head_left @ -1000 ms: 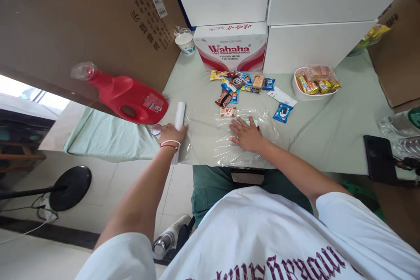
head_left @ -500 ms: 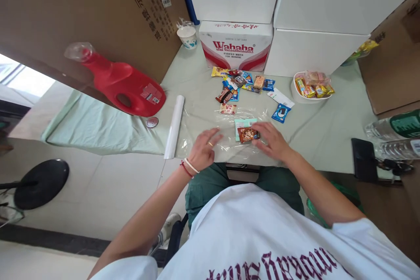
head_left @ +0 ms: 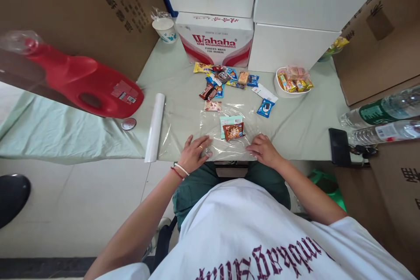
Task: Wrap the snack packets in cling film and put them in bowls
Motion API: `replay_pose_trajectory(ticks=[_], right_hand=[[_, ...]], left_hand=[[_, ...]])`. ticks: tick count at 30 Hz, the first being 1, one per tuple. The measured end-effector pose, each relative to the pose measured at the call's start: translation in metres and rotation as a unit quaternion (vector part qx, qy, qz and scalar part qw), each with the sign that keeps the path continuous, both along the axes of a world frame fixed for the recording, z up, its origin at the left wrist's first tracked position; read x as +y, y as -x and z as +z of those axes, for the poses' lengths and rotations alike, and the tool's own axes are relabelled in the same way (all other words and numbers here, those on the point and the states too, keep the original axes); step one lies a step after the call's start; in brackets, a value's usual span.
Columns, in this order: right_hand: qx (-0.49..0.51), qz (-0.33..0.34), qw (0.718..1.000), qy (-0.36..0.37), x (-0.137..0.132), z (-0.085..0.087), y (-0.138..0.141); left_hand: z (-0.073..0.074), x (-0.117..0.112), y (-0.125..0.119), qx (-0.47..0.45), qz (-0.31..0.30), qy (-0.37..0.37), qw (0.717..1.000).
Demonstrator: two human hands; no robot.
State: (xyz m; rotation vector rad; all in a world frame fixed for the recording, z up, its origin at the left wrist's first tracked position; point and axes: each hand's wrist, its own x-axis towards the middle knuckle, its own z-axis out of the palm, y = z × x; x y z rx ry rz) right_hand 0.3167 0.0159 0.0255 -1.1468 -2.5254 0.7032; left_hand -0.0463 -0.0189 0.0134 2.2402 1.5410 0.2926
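A sheet of clear plastic wrap point(head_left: 210, 129) lies spread at the table's near edge, drawn out from a white roll point(head_left: 155, 129) on the left. On it rest a brown snack packet point(head_left: 233, 131) and, partly beneath that, a pale green packet point(head_left: 226, 120). My left hand point(head_left: 194, 153) is at the sheet's near left corner, its thumb and fingers closing on the film. At the near right corner, my right hand point(head_left: 263, 151) has its fingers curled and pinches the edge. Neither hand touches the packets.
Several small snacks point(head_left: 223, 77) lie beyond the wrap, with a blue packet point(head_left: 265, 108) to the right. A white bowl of snacks point(head_left: 292, 92) stands farther back. A red jug point(head_left: 95, 85) is at left, a Wahaha box point(head_left: 215, 41) behind, and bottles point(head_left: 383, 109) and a phone point(head_left: 339, 146) at right.
My right hand has left the brown packet and come down to the wrap's near right corner. My left hand has moved toward the near left corner. The camera view has shifted.
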Motion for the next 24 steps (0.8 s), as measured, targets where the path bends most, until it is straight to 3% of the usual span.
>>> replay_pose_trajectory(ticks=[5,9,12,14,18,21,24], right_hand=[[0.129,-0.065,0.989,0.030,0.001,0.006,-0.014],[0.156,-0.152,0.974,0.060,0.034,0.006,-0.013],[0.113,-0.226,0.962,0.107,0.065,0.004,-0.008],[0.018,-0.252,0.961,0.114,0.080,0.007,-0.005],[-0.141,-0.264,0.954,0.009,0.103,0.028,0.007],[-0.123,-0.225,0.965,-0.058,0.128,0.043,0.030],[-0.099,-0.130,0.985,-0.050,0.159,0.043,0.065]], left_hand=[[0.003,0.008,0.002,-0.065,0.051,0.024,0.996],[0.007,0.040,-0.002,-0.131,0.146,0.036,0.980],[0.004,0.067,-0.010,-0.117,0.227,0.036,0.966],[0.000,0.079,-0.016,-0.076,0.262,0.017,0.962],[-0.011,0.087,-0.026,-0.005,0.311,-0.053,0.949],[-0.018,0.087,-0.031,0.001,0.343,-0.084,0.936],[-0.022,0.089,-0.033,-0.005,0.356,-0.097,0.929]])
